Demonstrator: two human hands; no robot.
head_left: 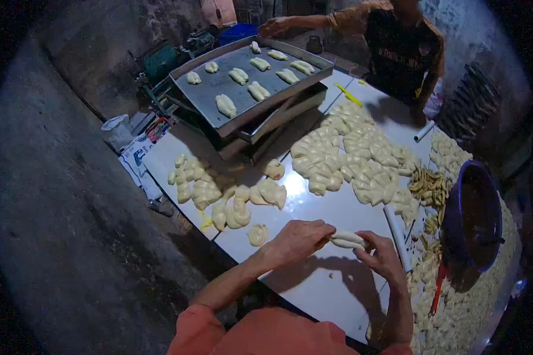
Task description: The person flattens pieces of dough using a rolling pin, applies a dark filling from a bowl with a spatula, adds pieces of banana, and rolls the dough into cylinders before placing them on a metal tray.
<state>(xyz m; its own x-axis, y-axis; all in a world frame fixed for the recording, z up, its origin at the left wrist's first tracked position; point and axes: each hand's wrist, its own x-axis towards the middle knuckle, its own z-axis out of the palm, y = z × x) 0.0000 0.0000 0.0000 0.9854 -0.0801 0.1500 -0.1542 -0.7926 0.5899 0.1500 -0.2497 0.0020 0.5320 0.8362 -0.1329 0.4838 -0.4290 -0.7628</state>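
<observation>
Between my two hands, a little above the white table (302, 284), a pale piece of shaped dough (347, 239) is held by its ends. My left hand (305, 235) pinches its left end. At the other end, the fingers and thumb of my right hand (380, 254) close on it. Left of my left hand lies a small lump of dough (257, 235). Beyond it spreads a group of soft dough pieces (198, 183). A light-coloured rolling pin or tube (398, 238) rests just right of my right hand.
Stacked metal trays (219, 89), the top one bearing several shaped doughs, stand at the far left. Many dough pieces (361, 154) cover the far middle. At right are sliced filling (427, 186), a purple-rimmed basin (477, 216) and a red-handled tool (438, 287). Another person (400, 47) stands across the table.
</observation>
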